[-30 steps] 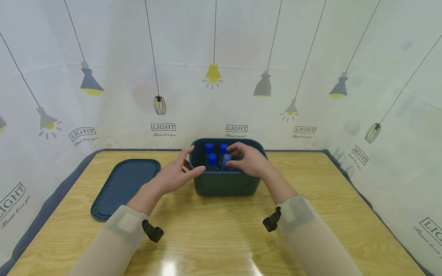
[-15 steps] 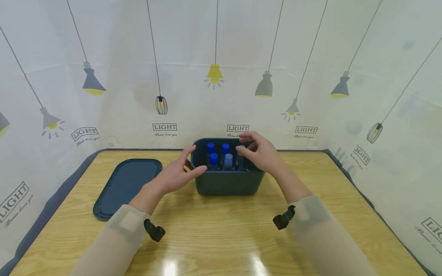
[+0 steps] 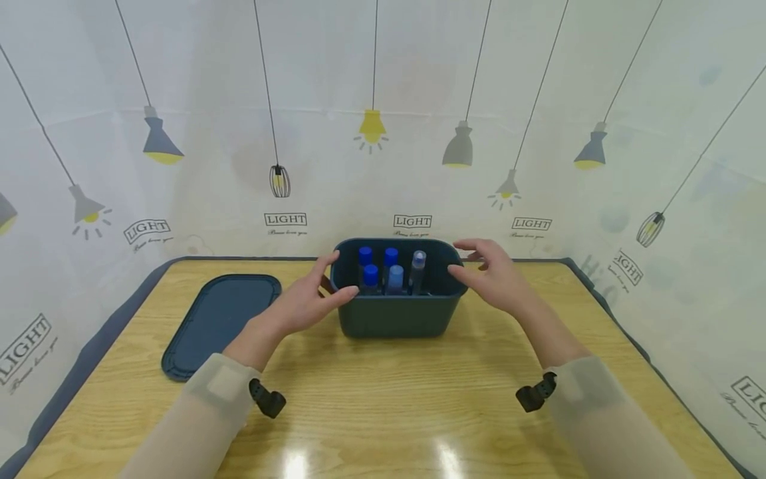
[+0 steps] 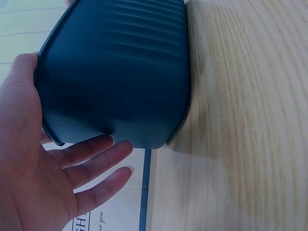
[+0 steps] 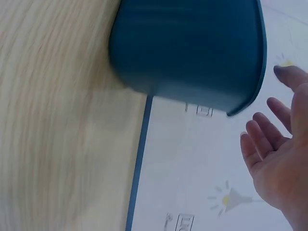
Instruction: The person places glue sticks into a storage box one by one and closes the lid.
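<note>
A dark teal plastic bin [image 3: 397, 318] stands on the wooden table. Several slim bottles stand inside, among them a blue-capped bottle [image 3: 371, 276], a lighter blue-topped bottle [image 3: 395, 280] and a clear-topped bottle [image 3: 417, 269] leaning slightly; their lower parts are hidden by the bin wall. My left hand [image 3: 305, 303] holds the bin's left end, thumb at the front rim and other fingers against the outer side, as the left wrist view shows. Beside the bin's right end is my right hand [image 3: 493, 276], fingers spread and holding nothing; the right wrist view shows it apart from the bin.
A dark blue lid [image 3: 224, 319] lies flat on the table [image 3: 371, 399] to the left of the bin. Behind the table hangs a pale cloth [image 3: 335, 80] printed with lamps, which also runs along both sides.
My right hand has let go of the clear-topped bottle, which now stands in the bin, and has moved right, past the bin's right rim. My left hand stays at the left end.
</note>
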`<action>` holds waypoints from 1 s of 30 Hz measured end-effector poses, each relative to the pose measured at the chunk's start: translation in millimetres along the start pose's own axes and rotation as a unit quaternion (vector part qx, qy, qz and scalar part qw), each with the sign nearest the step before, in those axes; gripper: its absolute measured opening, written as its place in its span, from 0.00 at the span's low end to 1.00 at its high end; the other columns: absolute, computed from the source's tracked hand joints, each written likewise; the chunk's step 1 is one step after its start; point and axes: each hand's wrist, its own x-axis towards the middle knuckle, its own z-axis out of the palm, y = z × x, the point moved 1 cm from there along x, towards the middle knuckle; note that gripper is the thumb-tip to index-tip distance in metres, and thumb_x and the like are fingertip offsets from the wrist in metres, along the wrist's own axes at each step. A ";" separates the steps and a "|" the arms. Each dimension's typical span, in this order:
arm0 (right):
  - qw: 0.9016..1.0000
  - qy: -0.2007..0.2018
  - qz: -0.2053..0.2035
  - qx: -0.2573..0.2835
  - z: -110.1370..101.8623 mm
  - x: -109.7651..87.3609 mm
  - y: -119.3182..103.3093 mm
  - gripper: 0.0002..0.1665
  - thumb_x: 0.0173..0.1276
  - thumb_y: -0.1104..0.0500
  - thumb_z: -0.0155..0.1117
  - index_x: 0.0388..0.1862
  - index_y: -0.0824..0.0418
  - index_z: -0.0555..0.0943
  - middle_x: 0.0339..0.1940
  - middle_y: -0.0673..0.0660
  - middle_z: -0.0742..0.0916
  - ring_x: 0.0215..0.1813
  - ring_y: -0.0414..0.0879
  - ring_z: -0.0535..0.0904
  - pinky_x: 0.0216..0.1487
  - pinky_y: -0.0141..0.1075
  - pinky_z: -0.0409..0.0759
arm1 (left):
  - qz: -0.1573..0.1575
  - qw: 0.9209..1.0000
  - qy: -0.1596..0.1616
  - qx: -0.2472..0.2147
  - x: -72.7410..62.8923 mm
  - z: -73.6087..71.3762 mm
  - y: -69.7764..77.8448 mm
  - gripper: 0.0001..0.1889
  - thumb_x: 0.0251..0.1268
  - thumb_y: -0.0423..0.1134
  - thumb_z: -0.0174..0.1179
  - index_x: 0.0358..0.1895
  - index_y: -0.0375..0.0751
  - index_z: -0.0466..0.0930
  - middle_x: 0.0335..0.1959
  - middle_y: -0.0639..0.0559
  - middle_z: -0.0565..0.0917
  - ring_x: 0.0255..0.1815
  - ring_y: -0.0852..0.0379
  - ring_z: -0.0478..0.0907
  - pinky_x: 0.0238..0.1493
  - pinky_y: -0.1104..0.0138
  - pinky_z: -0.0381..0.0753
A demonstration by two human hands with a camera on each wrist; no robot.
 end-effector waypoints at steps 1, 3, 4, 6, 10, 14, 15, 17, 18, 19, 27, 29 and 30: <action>1.000 -0.007 0.005 0.000 -1.7 -1.8 3.4 0.37 0.83 0.46 0.67 0.83 0.59 0.71 0.82 0.65 0.74 0.77 0.65 0.75 0.74 0.63 0.75 | -0.001 1.000 0.000 0.000 0.0 0.0 0.1 0.53 0.73 0.80 0.54 0.92 0.68 0.39 0.65 0.45 0.82 0.57 0.46 0.85 0.53 0.52 0.86; 0.999 -0.026 0.018 -0.001 -4.0 -5.3 9.3 0.41 0.83 0.43 0.66 0.86 0.57 0.68 0.84 0.65 0.71 0.80 0.65 0.71 0.77 0.65 0.72 | -0.002 1.000 0.000 -0.001 -0.1 -0.1 0.2 0.53 0.73 0.80 0.54 0.92 0.68 0.39 0.65 0.45 0.82 0.57 0.46 0.85 0.53 0.52 0.86; 0.999 -0.038 0.024 -0.001 -4.4 -7.0 12.0 0.43 0.83 0.41 0.65 0.88 0.56 0.66 0.86 0.64 0.70 0.81 0.65 0.70 0.78 0.65 0.71 | -0.002 1.000 0.000 -0.001 -0.1 -0.1 0.2 0.53 0.73 0.80 0.54 0.92 0.68 0.39 0.65 0.45 0.82 0.57 0.46 0.85 0.53 0.52 0.86; 0.998 -0.062 0.033 -0.002 -4.3 -10.5 17.1 0.46 0.83 0.37 0.64 0.90 0.55 0.62 0.88 0.63 0.67 0.83 0.65 0.68 0.80 0.65 0.70 | -0.002 1.000 0.001 0.000 -0.3 -0.1 0.2 0.53 0.74 0.80 0.54 0.92 0.68 0.39 0.65 0.45 0.82 0.57 0.47 0.85 0.53 0.52 0.86; 0.995 -0.090 0.034 0.004 -0.8 -14.8 24.3 0.49 0.84 0.35 0.63 0.92 0.54 0.59 0.90 0.61 0.65 0.83 0.66 0.68 0.80 0.66 0.70 | 0.000 1.000 0.001 0.002 -0.1 0.2 -0.3 0.53 0.74 0.79 0.54 0.92 0.68 0.39 0.64 0.45 0.83 0.56 0.47 0.86 0.52 0.53 0.86; 0.995 -0.093 0.033 0.010 2.9 -15.8 26.4 0.49 0.84 0.36 0.62 0.92 0.54 0.58 0.90 0.62 0.65 0.82 0.66 0.71 0.78 0.65 0.73 | 0.000 1.000 0.000 0.003 -0.2 -0.1 -0.4 0.53 0.74 0.80 0.54 0.92 0.67 0.39 0.64 0.45 0.83 0.56 0.47 0.85 0.52 0.53 0.86; 0.995 -0.092 0.036 0.012 3.8 -15.9 27.2 0.49 0.84 0.35 0.61 0.92 0.54 0.58 0.90 0.62 0.66 0.81 0.66 0.71 0.78 0.65 0.74 | 0.001 1.000 -0.001 0.004 -0.5 -0.3 -0.3 0.54 0.74 0.80 0.54 0.92 0.67 0.38 0.64 0.45 0.83 0.56 0.47 0.85 0.53 0.53 0.86; 0.995 -0.089 0.044 0.016 4.9 -16.6 27.4 0.49 0.84 0.34 0.61 0.93 0.52 0.58 0.89 0.62 0.67 0.80 0.65 0.73 0.77 0.65 0.74 | 0.003 1.000 -0.003 0.006 -0.9 -0.5 0.5 0.53 0.74 0.80 0.53 0.92 0.67 0.38 0.64 0.45 0.83 0.56 0.47 0.85 0.54 0.52 0.86; 0.995 -0.086 0.046 0.019 5.8 -16.8 27.7 0.49 0.84 0.34 0.61 0.93 0.51 0.58 0.89 0.63 0.67 0.80 0.65 0.73 0.78 0.66 0.74 | 0.005 1.000 -0.005 0.006 -1.2 -0.7 0.8 0.53 0.74 0.80 0.53 0.92 0.67 0.38 0.64 0.45 0.83 0.56 0.47 0.85 0.54 0.51 0.86; 0.995 -0.084 0.048 0.022 6.8 -17.2 27.9 0.48 0.84 0.34 0.61 0.93 0.51 0.58 0.88 0.64 0.68 0.79 0.65 0.74 0.77 0.66 0.74 | 0.005 1.000 -0.006 0.006 -1.6 -0.8 0.9 0.53 0.74 0.80 0.52 0.92 0.68 0.37 0.64 0.45 0.83 0.57 0.47 0.85 0.55 0.50 0.86; 0.996 -0.068 0.053 0.037 13.2 -19.4 30.3 0.48 0.84 0.36 0.61 0.93 0.50 0.57 0.84 0.68 0.73 0.75 0.65 0.78 0.72 0.64 0.79 | 0.030 0.999 0.006 -0.042 -7.3 -2.2 -4.1 0.50 0.81 0.76 0.46 0.92 0.66 0.29 0.88 0.40 0.59 0.75 0.36 0.76 0.74 0.35 0.75; 0.995 -0.070 0.055 0.040 14.2 -19.5 31.6 0.48 0.84 0.36 0.61 0.93 0.49 0.57 0.84 0.68 0.73 0.75 0.65 0.78 0.71 0.63 0.80 | 0.042 0.998 0.022 -0.049 -10.8 -5.0 -7.5 0.47 0.85 0.73 0.43 0.93 0.61 0.32 0.88 0.39 0.60 0.79 0.34 0.72 0.75 0.34 0.73; 0.995 -0.071 0.055 0.043 14.5 -19.4 32.0 0.48 0.85 0.36 0.61 0.93 0.49 0.56 0.84 0.68 0.73 0.75 0.65 0.78 0.70 0.63 0.80 | 0.050 0.997 0.031 -0.049 -13.3 -7.1 -9.6 0.45 0.87 0.71 0.42 0.93 0.56 0.37 0.87 0.38 0.61 0.80 0.33 0.71 0.76 0.33 0.72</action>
